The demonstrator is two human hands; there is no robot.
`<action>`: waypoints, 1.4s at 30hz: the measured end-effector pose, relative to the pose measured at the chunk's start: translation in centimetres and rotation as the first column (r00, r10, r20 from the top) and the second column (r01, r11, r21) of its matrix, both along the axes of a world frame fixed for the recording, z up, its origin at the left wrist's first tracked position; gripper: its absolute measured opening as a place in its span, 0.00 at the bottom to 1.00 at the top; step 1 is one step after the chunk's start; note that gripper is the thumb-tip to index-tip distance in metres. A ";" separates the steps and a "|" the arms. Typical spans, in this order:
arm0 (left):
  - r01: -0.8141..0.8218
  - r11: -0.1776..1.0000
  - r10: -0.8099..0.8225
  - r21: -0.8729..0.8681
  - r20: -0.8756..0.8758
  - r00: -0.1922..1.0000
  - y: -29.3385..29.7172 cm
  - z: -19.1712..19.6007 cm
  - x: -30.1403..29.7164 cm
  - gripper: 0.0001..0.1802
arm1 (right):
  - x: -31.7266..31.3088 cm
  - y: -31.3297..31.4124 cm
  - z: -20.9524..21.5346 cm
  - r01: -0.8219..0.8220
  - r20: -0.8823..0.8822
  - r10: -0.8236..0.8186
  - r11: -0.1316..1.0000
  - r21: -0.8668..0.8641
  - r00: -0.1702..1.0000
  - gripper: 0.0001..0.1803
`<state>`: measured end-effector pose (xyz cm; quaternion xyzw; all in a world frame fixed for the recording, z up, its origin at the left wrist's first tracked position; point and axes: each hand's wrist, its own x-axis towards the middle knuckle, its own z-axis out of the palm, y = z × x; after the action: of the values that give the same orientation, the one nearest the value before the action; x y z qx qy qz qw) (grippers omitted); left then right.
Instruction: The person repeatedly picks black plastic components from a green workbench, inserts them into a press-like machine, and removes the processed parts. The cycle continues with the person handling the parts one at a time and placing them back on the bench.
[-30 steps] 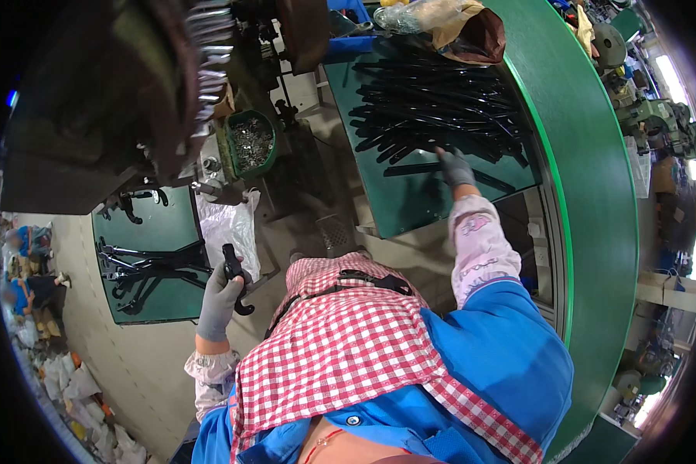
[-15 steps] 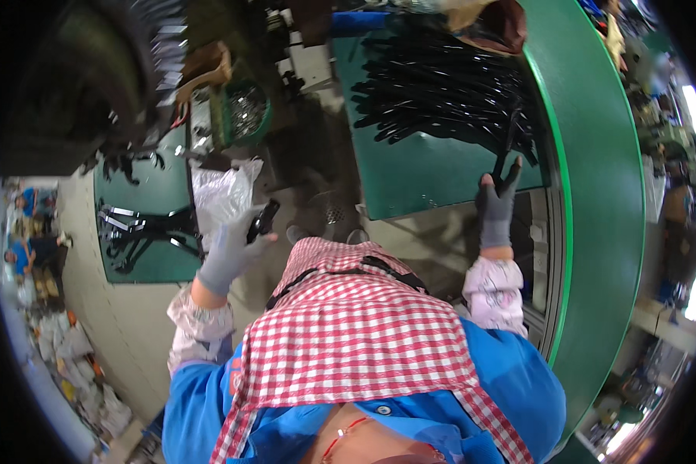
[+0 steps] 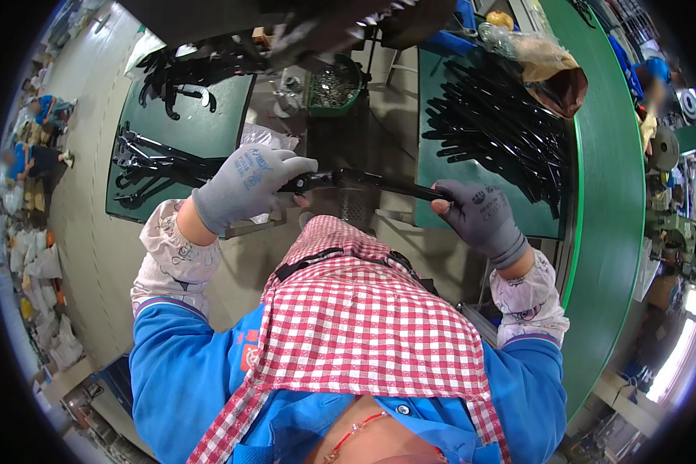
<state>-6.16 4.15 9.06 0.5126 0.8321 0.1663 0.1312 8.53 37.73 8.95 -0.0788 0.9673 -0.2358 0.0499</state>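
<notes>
My left hand (image 3: 243,185), in a light grey glove, grips a short black curved part (image 3: 309,182). Its fingers hide much of that part. In a darker grey glove, my right hand (image 3: 483,216) pinches the end of a long, slim black bar (image 3: 398,185). Both pieces are in the air before my apron, the bar's left end meeting the short part. Whether they are joined, I cannot tell. A heap of glossy black bars (image 3: 495,124) covers much of the right-hand table (image 3: 479,182). Black parts with long arms (image 3: 151,166) lie on the left table (image 3: 216,124).
Between the tables stands a green bin (image 3: 332,111) of small metal pieces. A dark machine (image 3: 209,19) overhangs the upper left. Clear plastic (image 3: 267,138) lies by the left table's edge. A brown bag (image 3: 561,85) rests beyond the bars; a long green bench (image 3: 615,201) borders the right.
My right hand has brought a bar from the heap's edge in toward the middle. My left hand has risen with its black part, and the two pieces now meet. The view has shifted.
</notes>
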 end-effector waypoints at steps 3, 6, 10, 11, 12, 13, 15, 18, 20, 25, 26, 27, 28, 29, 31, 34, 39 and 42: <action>0.033 0.998 -0.031 0.048 -0.037 0.999 -2.3 -0.1 -1.2 0.28 | -3.0 -1.8 0.8 -0.111 0.070 0.104 0.989 0.093 0.992 0.19; 0.068 0.997 -0.069 -0.026 -0.033 0.997 -4.4 -0.2 -2.0 0.26 | -5.9 -3.6 1.4 -0.224 0.031 0.222 0.951 0.215 0.974 0.21; 0.125 0.984 -0.153 -0.125 -0.256 0.954 -5.8 -1.1 -3.7 0.25 | -9.7 -7.1 1.1 -0.288 0.050 0.290 0.887 0.362 0.956 0.25; 0.114 0.981 -0.155 -0.154 -0.286 0.945 -6.1 -1.3 -4.0 0.25 | -10.3 -7.7 1.1 -0.291 0.115 0.268 0.880 0.376 0.957 0.26; 0.098 0.978 -0.153 -0.183 -0.318 0.936 -6.4 -1.4 -4.3 0.24 | -10.7 -8.2 0.5 -0.308 0.162 0.267 0.885 0.349 0.950 0.28; 0.081 0.974 -0.153 -0.212 -0.348 0.925 -6.7 -1.4 -4.7 0.24 | -11.1 -8.9 0.3 -0.292 0.152 0.254 0.897 0.333 0.955 0.28; 0.056 0.959 -0.168 -0.277 -0.401 0.901 -7.5 -1.7 -5.8 0.23 | -11.9 -10.2 0.0 -0.254 0.132 0.223 0.920 0.297 0.966 0.29; 0.084 0.979 -0.141 -0.185 -0.323 0.936 -8.3 -1.1 -8.5 0.23 | -12.7 -11.4 0.3 -0.153 -0.130 0.220 0.907 0.392 0.967 0.23; 0.137 0.982 -0.172 -0.126 -0.323 0.931 -8.5 -0.4 -9.9 0.22 | -13.2 -11.1 -0.1 -0.117 -0.366 0.251 0.929 0.351 0.896 0.20; 0.160 0.979 -0.201 -0.127 -0.461 0.864 -6.5 1.9 -12.5 0.22 | -14.4 -9.6 1.0 -0.005 -0.481 0.238 0.900 0.436 0.844 0.19; 0.148 0.980 -0.194 -0.131 -0.486 0.852 -6.0 2.0 -13.1 0.22 | -14.6 -9.3 1.6 0.006 -0.483 0.245 0.888 0.460 0.841 0.21; 0.187 0.980 -0.192 -0.063 -0.509 0.839 -5.7 2.0 -13.5 0.22 | -14.7 -8.7 1.3 0.031 -0.458 0.205 0.889 0.457 0.865 0.22; 0.226 0.974 -0.189 0.004 -0.532 0.825 -5.5 2.0 -14.0 0.22 | -14.7 -8.1 1.2 0.058 -0.434 0.166 0.887 0.457 0.886 0.24; 0.265 0.962 -0.184 0.071 -0.553 0.812 -5.2 1.9 -14.5 0.22 | -14.8 -7.6 1.2 0.086 -0.411 0.126 0.883 0.461 0.903 0.25; 0.284 0.954 -0.184 0.094 -0.563 0.806 -4.5 0.9 -15.1 0.19 | -15.0 -7.3 1.1 0.099 -0.283 0.044 0.876 0.473 0.958 0.26; 0.327 0.941 -0.229 0.090 -0.545 0.806 -4.5 -0.1 -15.8 0.20 | -15.4 -6.9 -0.7 0.057 -0.362 0.124 0.890 0.452 0.924 0.27; 0.529 0.841 -0.376 0.113 -0.582 0.721 -3.9 -1.3 -18.8 0.20 | -16.9 -7.3 -1.5 -0.053 0.310 0.046 0.998 0.014 0.950 0.30; 0.451 0.881 -0.461 -0.143 -0.469 0.753 -3.1 -1.3 -19.1 0.19 | -14.8 -8.8 -2.4 0.005 0.006 -0.006 0.982 0.191 1.000 0.28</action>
<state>-25.26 1.02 7.72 0.7232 0.6892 -0.0149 -0.0421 -6.27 28.90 6.59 -0.0702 0.9855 -0.1423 0.0595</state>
